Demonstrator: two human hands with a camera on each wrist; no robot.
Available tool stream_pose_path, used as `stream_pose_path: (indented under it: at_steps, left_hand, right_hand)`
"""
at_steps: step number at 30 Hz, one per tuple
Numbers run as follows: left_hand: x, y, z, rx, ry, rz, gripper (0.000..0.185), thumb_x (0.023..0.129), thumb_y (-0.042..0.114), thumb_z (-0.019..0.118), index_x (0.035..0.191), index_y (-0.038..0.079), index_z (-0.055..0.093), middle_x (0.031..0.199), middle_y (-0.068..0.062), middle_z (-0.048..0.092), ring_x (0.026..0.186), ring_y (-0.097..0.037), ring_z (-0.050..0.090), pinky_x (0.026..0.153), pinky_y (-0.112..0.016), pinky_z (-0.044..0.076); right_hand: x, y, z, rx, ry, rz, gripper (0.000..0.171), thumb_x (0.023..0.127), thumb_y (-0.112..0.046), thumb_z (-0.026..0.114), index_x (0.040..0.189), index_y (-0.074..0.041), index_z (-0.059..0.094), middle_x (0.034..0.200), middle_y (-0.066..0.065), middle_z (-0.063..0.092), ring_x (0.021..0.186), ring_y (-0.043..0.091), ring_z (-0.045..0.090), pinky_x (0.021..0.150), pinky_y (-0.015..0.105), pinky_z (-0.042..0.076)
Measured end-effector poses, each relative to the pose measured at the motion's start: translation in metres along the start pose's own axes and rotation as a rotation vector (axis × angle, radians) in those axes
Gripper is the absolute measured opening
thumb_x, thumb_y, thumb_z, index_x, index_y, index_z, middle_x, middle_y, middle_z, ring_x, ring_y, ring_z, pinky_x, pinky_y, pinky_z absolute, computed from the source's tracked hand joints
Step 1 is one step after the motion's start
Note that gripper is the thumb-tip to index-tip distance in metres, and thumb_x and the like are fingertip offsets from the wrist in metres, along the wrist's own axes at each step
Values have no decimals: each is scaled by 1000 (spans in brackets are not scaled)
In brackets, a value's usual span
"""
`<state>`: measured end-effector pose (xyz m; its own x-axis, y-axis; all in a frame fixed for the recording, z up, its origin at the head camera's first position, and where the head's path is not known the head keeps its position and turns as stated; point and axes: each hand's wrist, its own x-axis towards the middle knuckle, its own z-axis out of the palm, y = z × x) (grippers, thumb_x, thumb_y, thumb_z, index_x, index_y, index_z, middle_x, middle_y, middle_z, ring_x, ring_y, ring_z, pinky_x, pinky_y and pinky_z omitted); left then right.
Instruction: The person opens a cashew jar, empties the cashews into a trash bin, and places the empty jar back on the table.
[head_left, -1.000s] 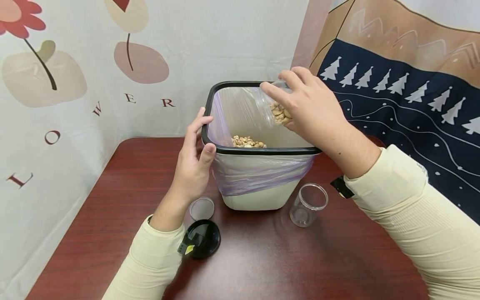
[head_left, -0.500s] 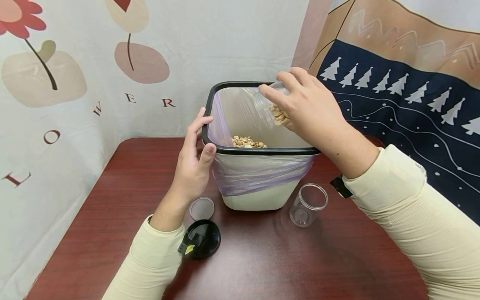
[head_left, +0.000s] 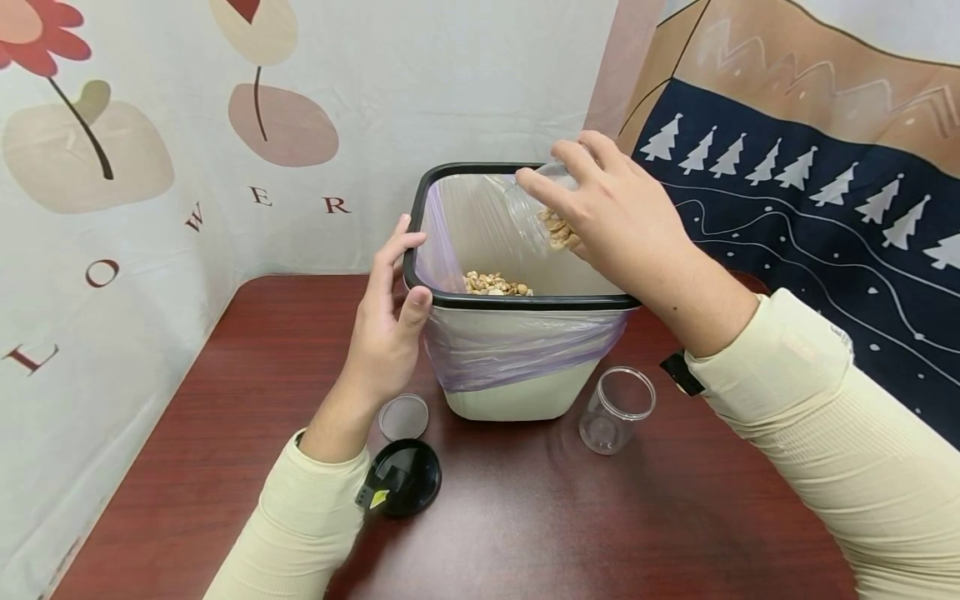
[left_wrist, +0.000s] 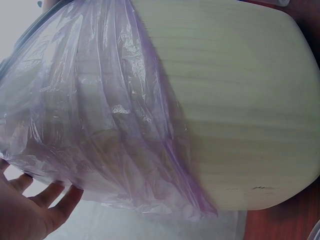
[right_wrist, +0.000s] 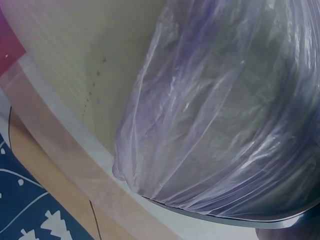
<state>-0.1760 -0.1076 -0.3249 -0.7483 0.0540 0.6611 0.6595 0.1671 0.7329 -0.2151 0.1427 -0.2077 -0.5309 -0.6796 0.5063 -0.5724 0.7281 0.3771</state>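
Note:
A white bin [head_left: 517, 392] with a black rim [head_left: 517, 302] and a purple plastic liner [head_left: 517, 346] stands on the dark red table. My left hand [head_left: 390, 312] grips the bin's left rim, thumb inside. My right hand [head_left: 600, 208] holds a clear jar [head_left: 536, 212] tilted over the bin's opening, with nuts showing at its mouth. More nuts [head_left: 495, 284] lie at the bottom of the bin. The left wrist view shows the bin wall [left_wrist: 250, 110] and liner [left_wrist: 100, 125] up close, with fingers [left_wrist: 40, 205] at the lower left. The right wrist view shows only liner [right_wrist: 230, 110] and bin wall [right_wrist: 80, 60].
An empty clear jar [head_left: 617, 410] stands to the right of the bin. A small grey lid [head_left: 403, 417] and a black lid [head_left: 405, 477] lie to the bin's front left. Printed cloth hangs behind the table [head_left: 562, 533] and on both sides.
The right hand and its tilted jar have shifted slightly to the left over the bin. The left hand has not moved.

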Motion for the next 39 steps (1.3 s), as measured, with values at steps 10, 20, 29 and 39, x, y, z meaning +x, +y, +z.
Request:
stream_pose_path:
  at_steps: [10,20,29,39]
  left_hand:
    - [0,0,-1,1,4,-6,91,87,77,44,145,7,41,165,7,25,131,-32,54,93,-22,45]
    - [0,1,-1,3,4,-5,91,87,77,44,145,7,41,165,7,26,131,-32,54,91,-21,45]
    - [0,0,-1,11,1,-7,91,87,78,44,145,8,41,165,7,25,132,-32,53,91,-23,44]
    - [1,-1,-1,19,0,-6,90,86,78,44,145,9,42,165,7,25,131,-33,53,91,-23,44]
  right_hand:
    - [0,-1,-1,4,-3,19,78,73,0,83,141,-20,50,138,22,48,126,42,47,89,53,55]
    - [1,-2,0,17,24,10,71,78,4,76,140,-20,52,139,21,48,127,40,46,89,53,54]
    - [2,-1,-1,7,40,-11,68,79,7,73,139,-19,53,137,21,49,126,39,46,90,51,53]
    - [2,-1,0,10,27,-28,67,81,10,70,139,-20,54,139,21,49,126,38,45,88,50,54]
